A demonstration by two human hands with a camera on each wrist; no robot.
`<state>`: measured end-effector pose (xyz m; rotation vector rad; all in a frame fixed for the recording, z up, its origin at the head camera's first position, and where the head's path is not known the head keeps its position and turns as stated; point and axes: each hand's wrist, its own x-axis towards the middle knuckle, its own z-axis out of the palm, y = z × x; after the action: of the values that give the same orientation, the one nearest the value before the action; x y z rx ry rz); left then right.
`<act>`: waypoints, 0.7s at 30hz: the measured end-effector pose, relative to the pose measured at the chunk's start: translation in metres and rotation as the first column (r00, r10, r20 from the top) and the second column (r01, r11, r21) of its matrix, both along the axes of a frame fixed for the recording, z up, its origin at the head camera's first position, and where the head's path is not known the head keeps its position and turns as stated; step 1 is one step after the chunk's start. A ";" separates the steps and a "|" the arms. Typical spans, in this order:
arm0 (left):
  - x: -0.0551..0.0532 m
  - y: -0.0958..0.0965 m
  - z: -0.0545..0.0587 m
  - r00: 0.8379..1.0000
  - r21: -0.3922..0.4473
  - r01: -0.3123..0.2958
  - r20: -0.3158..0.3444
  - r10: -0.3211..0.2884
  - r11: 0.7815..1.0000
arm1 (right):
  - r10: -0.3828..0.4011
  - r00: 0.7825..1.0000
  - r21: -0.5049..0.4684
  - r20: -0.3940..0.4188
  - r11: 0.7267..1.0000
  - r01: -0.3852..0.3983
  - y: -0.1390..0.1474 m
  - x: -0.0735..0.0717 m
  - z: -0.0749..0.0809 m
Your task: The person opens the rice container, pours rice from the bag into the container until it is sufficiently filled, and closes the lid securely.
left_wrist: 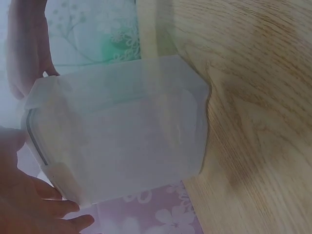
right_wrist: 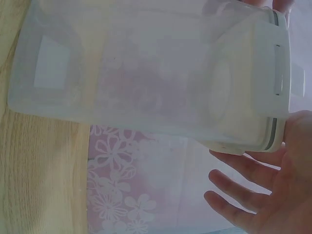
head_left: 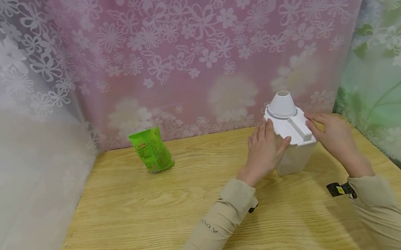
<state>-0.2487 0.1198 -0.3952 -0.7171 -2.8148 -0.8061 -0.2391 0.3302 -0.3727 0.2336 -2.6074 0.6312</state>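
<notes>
A translucent plastic storage container [head_left: 295,161] stands upright on the table, topped by a white lid [head_left: 282,125]. On the lid sit a white cone-shaped piece [head_left: 282,105] and a raised white bar [head_left: 300,128]. My left hand [head_left: 261,151] lies along the lid's left side, thumb toward its front corner. At the right side, my right hand [head_left: 333,135] touches the lid's edge. Its fingers [right_wrist: 243,195] look spread and mostly straight in the right wrist view. Through the wall in that view, a pale rounded shape shows beneath the lid.
A green printed pouch [head_left: 152,151] stands at the back left of the wooden table [head_left: 152,222]. A pink floral curtain [head_left: 210,53] hangs behind the table, with pale curtains at both sides. The container is near the table's back right.
</notes>
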 end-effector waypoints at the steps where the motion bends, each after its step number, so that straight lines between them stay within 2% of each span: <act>1: 0.000 0.000 0.000 1.000 -0.002 0.001 0.001 -0.001 1.000 | -0.003 1.000 -0.001 0.002 1.000 0.003 0.000 0.000 0.000; 13: 0.001 -0.004 0.004 1.000 -0.003 0.006 0.003 -0.006 1.000 | -0.027 1.000 0.020 0.000 0.999 0.027 -0.006 0.001 0.002; 21: 0.001 -0.013 0.008 0.999 -0.042 -0.028 0.022 0.029 0.999 | -0.033 0.999 0.033 -0.029 0.999 0.034 -0.016 0.002 0.001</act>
<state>-0.2479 0.1069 -0.3875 -0.6762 -2.8629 -0.7576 -0.2370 0.3144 -0.3714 0.2074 -2.5905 0.5682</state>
